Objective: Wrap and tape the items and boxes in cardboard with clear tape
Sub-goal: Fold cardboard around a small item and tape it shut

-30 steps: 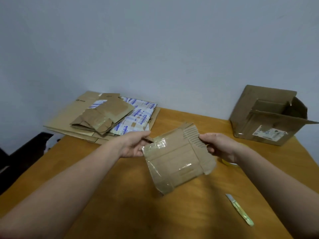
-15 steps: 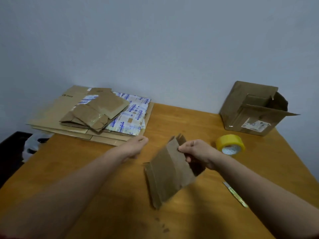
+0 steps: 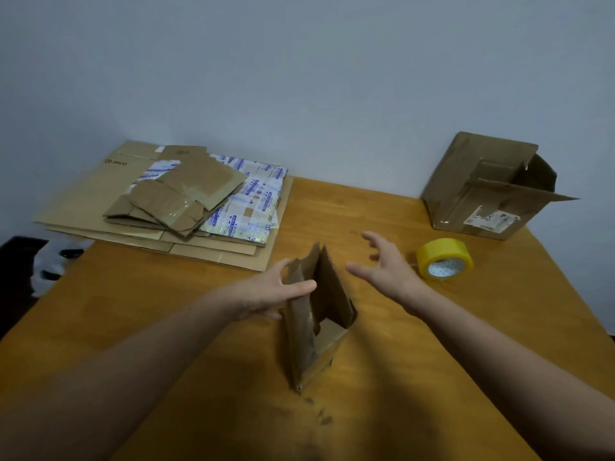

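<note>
A folded cardboard wrap [image 3: 316,322] stands on edge in the middle of the wooden table [image 3: 166,311], its flaps spread apart at the top. My left hand [image 3: 276,292] holds its upper left flap, thumb across the face and fingers behind. My right hand [image 3: 382,266] hovers just right of the wrap with fingers spread, holding nothing. A yellow-cored roll of clear tape [image 3: 444,259] lies to the right of that hand.
A stack of flattened cardboard [image 3: 86,201] with taped cardboard parcels [image 3: 179,194] and a printed white-blue mailer [image 3: 253,207] lies at the back left. An open cardboard box [image 3: 489,188] lies on its side at the back right. Small cardboard crumbs [image 3: 321,415] dot the near tabletop.
The wrap went from flat between both hands to standing on edge. My right hand let go and opened beside it; my left hand took hold of the upper flap.
</note>
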